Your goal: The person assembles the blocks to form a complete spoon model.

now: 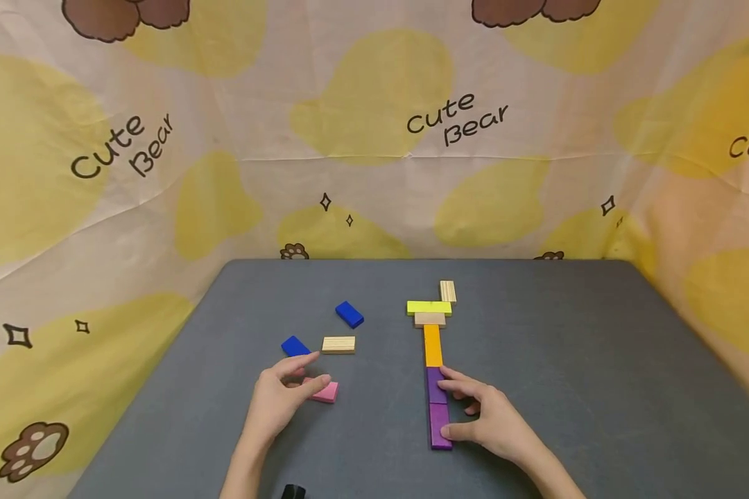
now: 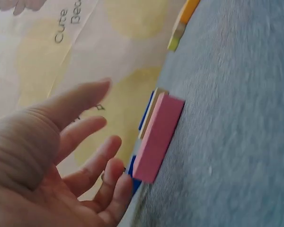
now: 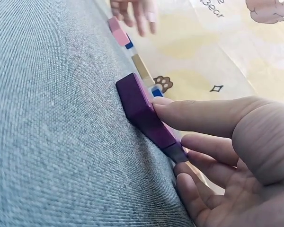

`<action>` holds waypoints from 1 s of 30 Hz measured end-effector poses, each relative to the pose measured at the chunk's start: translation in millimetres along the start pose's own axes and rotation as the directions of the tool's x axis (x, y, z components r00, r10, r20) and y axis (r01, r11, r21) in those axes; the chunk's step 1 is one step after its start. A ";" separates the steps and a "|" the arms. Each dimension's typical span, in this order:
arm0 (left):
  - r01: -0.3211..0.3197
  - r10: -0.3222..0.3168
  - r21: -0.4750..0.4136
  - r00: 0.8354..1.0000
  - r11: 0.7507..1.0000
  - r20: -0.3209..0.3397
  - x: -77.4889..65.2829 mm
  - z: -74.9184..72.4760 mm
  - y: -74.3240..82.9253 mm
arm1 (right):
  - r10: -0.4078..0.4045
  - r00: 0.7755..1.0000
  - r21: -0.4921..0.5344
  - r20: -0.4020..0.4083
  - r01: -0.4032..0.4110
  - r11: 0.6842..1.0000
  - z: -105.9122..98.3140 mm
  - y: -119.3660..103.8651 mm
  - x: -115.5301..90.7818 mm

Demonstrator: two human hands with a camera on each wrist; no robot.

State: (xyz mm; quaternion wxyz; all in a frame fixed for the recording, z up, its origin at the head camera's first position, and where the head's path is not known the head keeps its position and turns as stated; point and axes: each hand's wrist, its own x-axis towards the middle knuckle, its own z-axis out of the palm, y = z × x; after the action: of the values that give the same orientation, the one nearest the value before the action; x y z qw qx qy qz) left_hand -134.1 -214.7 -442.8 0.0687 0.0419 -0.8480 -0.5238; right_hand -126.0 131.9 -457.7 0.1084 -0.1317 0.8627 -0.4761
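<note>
Two purple blocks [image 1: 438,416], right of lower centre, ran lengthwise up the frame, just left of the nearer right hand [image 1: 489,423], its loosely spread thumb and fingertips touching them. The left hand [image 1: 276,400], relaxed and holding nothing, partly hid a pink block [image 1: 327,393], nearly whole in the left wrist view.

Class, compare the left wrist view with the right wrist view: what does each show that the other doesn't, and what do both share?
Only the left wrist view clearly shows a lime-green rectangular block, near the top.

Only the right wrist view shows the person's right hand, its thumb touching a purple rectangular block.

Both share the person's left hand, a pink rectangular block, a pale wooden rectangular block, blue rectangular blocks, the blue-grey textured tabletop and the cream-and-yellow printed cloth.
</note>
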 end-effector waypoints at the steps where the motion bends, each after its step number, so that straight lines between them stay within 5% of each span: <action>1: 0.008 -0.008 0.008 1.000 1.000 0.005 -0.3 -3.1 -2.9 | 0.001 1.000 -0.001 0.002 -0.001 1.000 0.0 -0.1 0.2; 8: 0.059 -0.061 0.044 0.997 0.997 0.056 -0.8 -14.1 -9.3 | 0.000 1.000 -0.002 0.013 0.000 1.000 -0.1 -0.3 2.3; 17: 0.065 -0.067 0.029 0.993 0.997 0.094 0.1 -2.6 -13.1 | 0.009 1.000 -0.007 0.017 -0.009 1.000 -0.7 1.2 1.9; 30: 0.008 -0.032 0.250 0.995 0.968 0.091 -0.8 10.3 -13.4 | 0.011 1.000 -0.007 0.011 -0.011 1.000 -1.0 1.6 0.6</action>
State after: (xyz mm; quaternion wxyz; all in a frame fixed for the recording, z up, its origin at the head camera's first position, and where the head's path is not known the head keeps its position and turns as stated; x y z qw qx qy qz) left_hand -135.0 -211.4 -459.4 0.0173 0.0341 -0.9090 -0.4151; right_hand -127.1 133.3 -458.6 0.1156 -0.1299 0.8644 -0.4719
